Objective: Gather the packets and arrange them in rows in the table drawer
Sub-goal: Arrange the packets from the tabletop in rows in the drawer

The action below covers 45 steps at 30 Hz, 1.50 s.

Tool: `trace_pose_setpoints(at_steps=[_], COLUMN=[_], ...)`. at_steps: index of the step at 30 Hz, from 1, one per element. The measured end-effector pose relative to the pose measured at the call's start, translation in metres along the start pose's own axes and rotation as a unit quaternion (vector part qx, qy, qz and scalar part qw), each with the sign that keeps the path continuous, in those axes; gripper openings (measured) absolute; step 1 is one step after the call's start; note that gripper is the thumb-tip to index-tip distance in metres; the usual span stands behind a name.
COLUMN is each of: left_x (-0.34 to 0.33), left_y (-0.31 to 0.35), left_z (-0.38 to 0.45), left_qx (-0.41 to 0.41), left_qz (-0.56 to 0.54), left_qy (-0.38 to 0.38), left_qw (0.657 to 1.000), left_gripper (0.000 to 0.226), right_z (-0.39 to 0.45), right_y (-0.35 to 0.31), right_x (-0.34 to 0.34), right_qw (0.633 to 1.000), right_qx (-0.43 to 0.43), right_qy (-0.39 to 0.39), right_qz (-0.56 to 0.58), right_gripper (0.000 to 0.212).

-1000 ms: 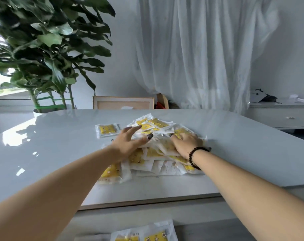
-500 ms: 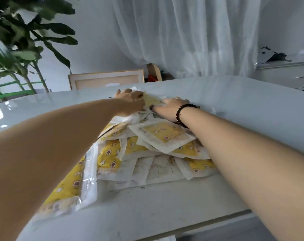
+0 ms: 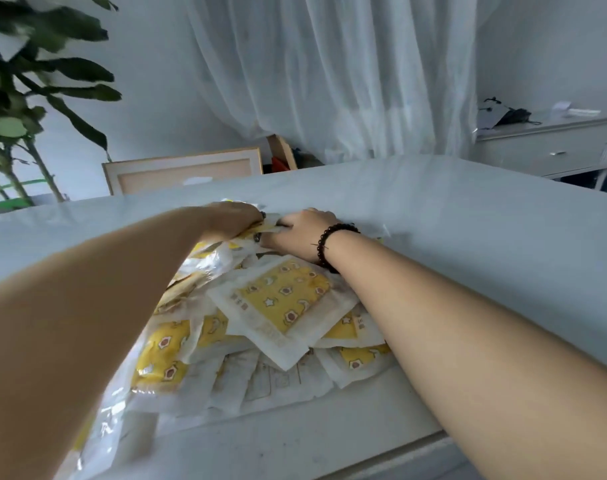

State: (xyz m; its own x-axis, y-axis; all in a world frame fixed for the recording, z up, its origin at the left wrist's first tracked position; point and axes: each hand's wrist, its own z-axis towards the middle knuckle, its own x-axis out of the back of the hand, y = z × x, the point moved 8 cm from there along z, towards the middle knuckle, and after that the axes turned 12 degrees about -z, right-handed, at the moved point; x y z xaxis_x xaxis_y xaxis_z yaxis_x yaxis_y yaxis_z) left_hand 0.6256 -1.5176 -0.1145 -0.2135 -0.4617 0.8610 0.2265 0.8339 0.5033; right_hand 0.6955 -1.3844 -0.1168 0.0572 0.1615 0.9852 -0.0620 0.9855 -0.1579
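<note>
A heap of several white packets with yellow patterned fronts point(image 3: 281, 303) lies on the pale grey table point(image 3: 468, 230). Both my arms reach over the heap to its far side. My left hand point(image 3: 232, 220) lies on the far packets with its fingers curled down behind them. My right hand point(image 3: 302, 233), with a dark bead bracelet at the wrist, rests beside it, fingers bent onto the same far packets. The two hands nearly touch. My left forearm hides the left part of the heap. The drawer is out of view.
The table's near edge point(image 3: 416, 445) runs along the bottom right. Beyond the table stand a framed board point(image 3: 184, 174), a leafy plant point(image 3: 35, 98) at left, a white curtain point(image 3: 330, 81) and a white cabinet point(image 3: 551, 147) at right.
The view has closed in on the heap and dropped lower. Both hands have reached from the heap's middle to its far edge and come together there.
</note>
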Motion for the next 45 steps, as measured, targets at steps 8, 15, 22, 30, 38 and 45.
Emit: trace_pose_setpoints(at_steps=[8,15,22,30,38,45], left_x=[0.031,0.093,0.077,0.084,0.086,0.097], left_y=[-0.005,-0.11,-0.12,-0.143,-0.15,-0.112], left_z=[-0.08,-0.132,-0.132,-0.13,-0.161,-0.225], left_qx=[0.027,0.221,0.246,0.313,0.258,0.137], left_qz=[-0.087,0.02,0.032,-0.098,-0.229,-0.303], left_qy=[0.132,0.26,0.235,0.256,0.345,0.417], left_qw=[0.987,0.94,0.94,0.909,0.873,0.846], left_gripper=[0.046,0.048,0.062,0.049,0.018,0.021], right_z=[-0.04,-0.111,-0.152,-0.149,-0.148,-0.165], right_y=[0.012,-0.014,-0.031,-0.035,-0.031,-0.035], right_x=[0.035,0.072,0.04,0.046,0.038,0.044], right_qw=[0.976,0.984,0.976,0.982,0.989,0.995], right_qx=[-0.011,0.104,0.187,0.179,0.139,0.095], right_qy=[0.102,0.031,-0.109,-0.058,-0.05,-0.028], right_qz=[0.19,0.14,0.029,0.024,0.016,0.003], right_gripper=[0.045,0.029,0.081,0.081,0.082,0.071])
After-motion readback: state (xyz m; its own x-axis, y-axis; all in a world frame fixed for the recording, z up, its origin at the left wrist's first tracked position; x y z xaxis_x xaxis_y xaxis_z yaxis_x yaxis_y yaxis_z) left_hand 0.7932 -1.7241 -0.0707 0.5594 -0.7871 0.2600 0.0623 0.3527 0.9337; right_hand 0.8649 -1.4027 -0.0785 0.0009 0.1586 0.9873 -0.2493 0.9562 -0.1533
